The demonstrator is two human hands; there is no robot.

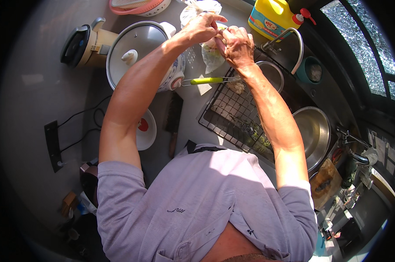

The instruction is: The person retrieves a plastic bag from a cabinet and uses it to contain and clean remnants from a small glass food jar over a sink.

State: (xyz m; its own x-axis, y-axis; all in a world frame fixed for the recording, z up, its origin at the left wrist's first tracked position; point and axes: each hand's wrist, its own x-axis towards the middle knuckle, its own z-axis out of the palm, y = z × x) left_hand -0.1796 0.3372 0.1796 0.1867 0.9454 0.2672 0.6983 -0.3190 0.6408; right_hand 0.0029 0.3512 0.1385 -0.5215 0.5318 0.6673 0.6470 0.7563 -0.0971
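Both my hands are stretched out at the far side of the counter, close together over a thin translucent plastic bag [212,58]. My left hand [202,28] is at the bag's upper left, its index finger pointing right. Against the bag's top, my right hand [238,46] has its fingers curled and its thumb beside the plastic. What lies between the fingers is partly hidden. A white knotted plastic bag [197,9] lies just behind my left hand. Below the hands, a strainer's green handle [206,80] reaches from the counter over the sink rack.
A large lidded pot [119,49] and a beige kettle [100,46] stand left. A cleaver [173,114] lies near a white bowl [150,131]. A wire rack [230,108] spans the sink, with a steel basin [312,131], a faucet [299,42] and a yellow detergent jug [269,16] at right.
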